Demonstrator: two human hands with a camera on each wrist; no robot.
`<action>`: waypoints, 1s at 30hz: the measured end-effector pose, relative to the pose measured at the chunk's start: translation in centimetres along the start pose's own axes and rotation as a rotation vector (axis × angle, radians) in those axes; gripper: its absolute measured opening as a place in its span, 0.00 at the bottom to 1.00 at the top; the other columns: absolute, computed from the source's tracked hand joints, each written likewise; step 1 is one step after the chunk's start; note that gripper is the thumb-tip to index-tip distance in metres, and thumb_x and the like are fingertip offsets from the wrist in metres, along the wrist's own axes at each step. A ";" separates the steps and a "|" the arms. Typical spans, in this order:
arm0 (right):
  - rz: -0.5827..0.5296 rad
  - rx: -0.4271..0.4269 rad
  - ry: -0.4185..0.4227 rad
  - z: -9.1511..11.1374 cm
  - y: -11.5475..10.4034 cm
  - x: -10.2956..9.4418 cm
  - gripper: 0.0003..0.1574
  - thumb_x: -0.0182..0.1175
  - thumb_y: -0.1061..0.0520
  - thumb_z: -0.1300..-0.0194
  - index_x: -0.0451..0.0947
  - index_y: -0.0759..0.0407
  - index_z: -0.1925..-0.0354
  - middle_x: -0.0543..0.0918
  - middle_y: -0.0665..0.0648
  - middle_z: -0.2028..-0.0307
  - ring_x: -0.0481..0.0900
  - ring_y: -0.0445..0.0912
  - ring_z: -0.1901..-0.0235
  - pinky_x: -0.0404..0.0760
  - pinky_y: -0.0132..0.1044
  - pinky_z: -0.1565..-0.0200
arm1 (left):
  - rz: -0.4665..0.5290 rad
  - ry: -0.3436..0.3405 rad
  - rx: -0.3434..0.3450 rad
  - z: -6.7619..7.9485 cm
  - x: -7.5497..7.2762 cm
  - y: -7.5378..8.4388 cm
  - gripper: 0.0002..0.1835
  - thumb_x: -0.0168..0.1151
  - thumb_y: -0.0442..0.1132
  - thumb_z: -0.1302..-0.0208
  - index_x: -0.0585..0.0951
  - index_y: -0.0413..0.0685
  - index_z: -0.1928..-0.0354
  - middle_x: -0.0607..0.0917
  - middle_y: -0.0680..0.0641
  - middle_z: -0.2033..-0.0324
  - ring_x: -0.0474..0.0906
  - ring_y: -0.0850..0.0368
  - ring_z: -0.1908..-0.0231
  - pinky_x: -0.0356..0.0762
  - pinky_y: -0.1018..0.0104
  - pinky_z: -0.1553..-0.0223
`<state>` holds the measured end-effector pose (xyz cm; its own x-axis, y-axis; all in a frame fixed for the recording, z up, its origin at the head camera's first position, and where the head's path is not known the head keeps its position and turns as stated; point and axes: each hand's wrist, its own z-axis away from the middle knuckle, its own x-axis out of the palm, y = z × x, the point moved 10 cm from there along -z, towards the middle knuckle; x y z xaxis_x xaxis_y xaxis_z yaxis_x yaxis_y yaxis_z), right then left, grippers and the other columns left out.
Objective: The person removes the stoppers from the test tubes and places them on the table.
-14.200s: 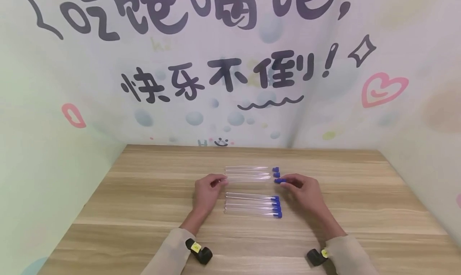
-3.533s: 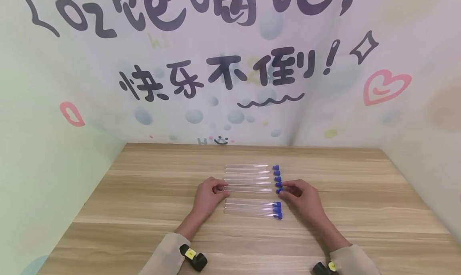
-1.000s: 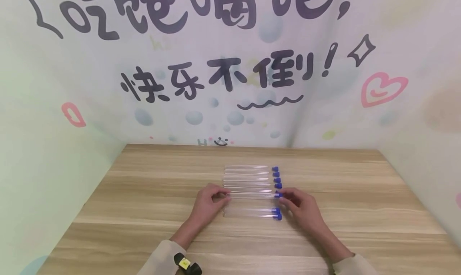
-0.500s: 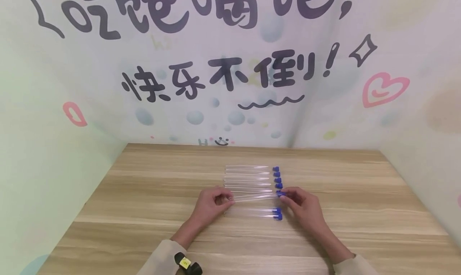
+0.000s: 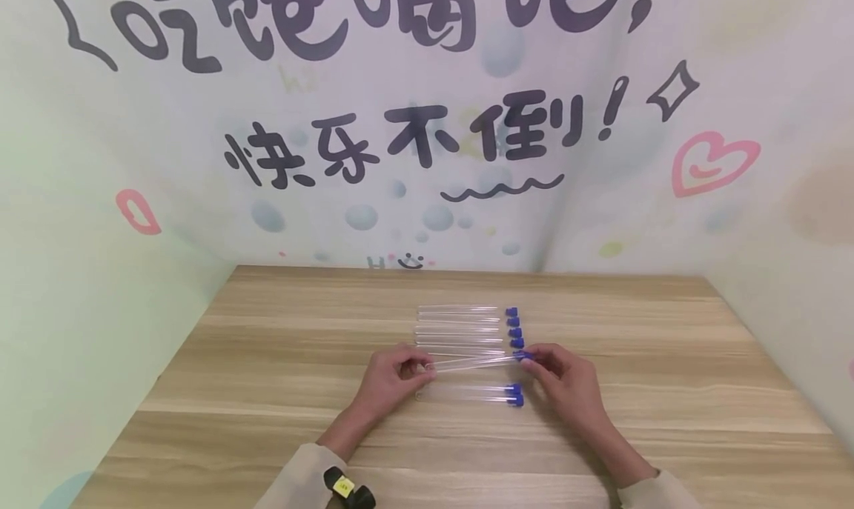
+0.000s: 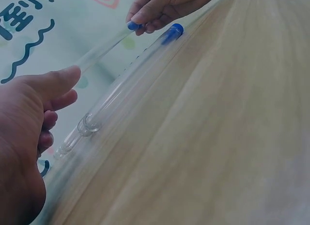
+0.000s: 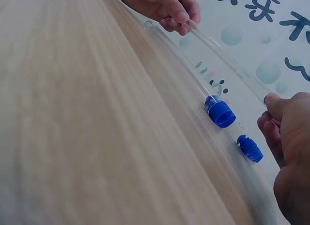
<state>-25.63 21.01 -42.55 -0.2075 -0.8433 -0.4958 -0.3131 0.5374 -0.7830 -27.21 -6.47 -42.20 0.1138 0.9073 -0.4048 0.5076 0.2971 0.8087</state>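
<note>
Between my hands a clear test tube (image 5: 467,363) hangs off the table, slanting up toward the right. My left hand (image 5: 390,376) pinches its rounded end between thumb and fingers. At the other end my right hand (image 5: 570,379) pinches the blue stopper (image 5: 523,356), mostly covered by the fingertips in the right wrist view. Nearer to me lie two test tubes (image 5: 467,399) with blue stoppers (image 5: 515,400) in them. Beyond my hands several unstoppered tubes (image 5: 458,330) lie in parallel. Loose blue stoppers (image 5: 515,333) sit in a column off their right ends.
The wood-grain table (image 5: 267,324) carries everything. A white printed backdrop (image 5: 320,220) with large dark lettering rises at its back edge, and pale walls stand left and right. A small black camera (image 5: 350,488) is strapped at my left sleeve.
Since the earliest frame, more tubes and stoppers lie apart at the back, and fewer stoppered tubes lie in front. Over the last second, the held tube has tilted up at its right end.
</note>
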 end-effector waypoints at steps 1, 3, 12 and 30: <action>-0.006 0.002 -0.003 0.0 0.0 0.0 0.10 0.69 0.57 0.43 0.82 0.53 0.61 0.85 0.46 0.67 0.83 0.41 0.64 0.79 0.28 0.60 | 0.000 0.004 0.002 0.0 0.0 -0.1 0.08 0.73 0.36 0.47 0.86 0.45 0.64 0.82 0.53 0.73 0.73 0.53 0.75 0.71 0.71 0.74; -0.019 0.004 -0.019 0.0 0.0 0.2 0.10 0.69 0.58 0.43 0.83 0.54 0.60 0.85 0.47 0.66 0.83 0.40 0.63 0.78 0.27 0.60 | -0.011 0.015 0.003 0.0 -0.1 -0.3 0.08 0.73 0.37 0.47 0.86 0.47 0.64 0.81 0.56 0.73 0.73 0.58 0.74 0.71 0.71 0.74; -0.132 0.017 -0.098 0.0 0.6 1.1 0.12 0.68 0.61 0.43 0.83 0.57 0.58 0.85 0.49 0.66 0.82 0.42 0.65 0.78 0.28 0.61 | -0.056 0.075 -0.007 0.0 -0.6 -1.0 0.09 0.72 0.36 0.46 0.86 0.47 0.62 0.78 0.60 0.75 0.70 0.63 0.76 0.70 0.70 0.77; -0.126 0.039 -0.180 0.0 0.5 1.7 0.08 0.66 0.56 0.40 0.82 0.51 0.59 0.84 0.46 0.68 0.80 0.43 0.67 0.77 0.32 0.64 | -0.049 0.100 -0.002 0.1 -1.0 -0.7 0.07 0.71 0.32 0.47 0.86 0.43 0.64 0.79 0.56 0.75 0.69 0.63 0.75 0.69 0.70 0.75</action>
<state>-26.11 19.84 -43.82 0.0010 -0.8934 -0.4493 -0.2895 0.4298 -0.8553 -27.61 -7.61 -42.38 0.0028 0.9167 -0.3995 0.5087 0.3427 0.7898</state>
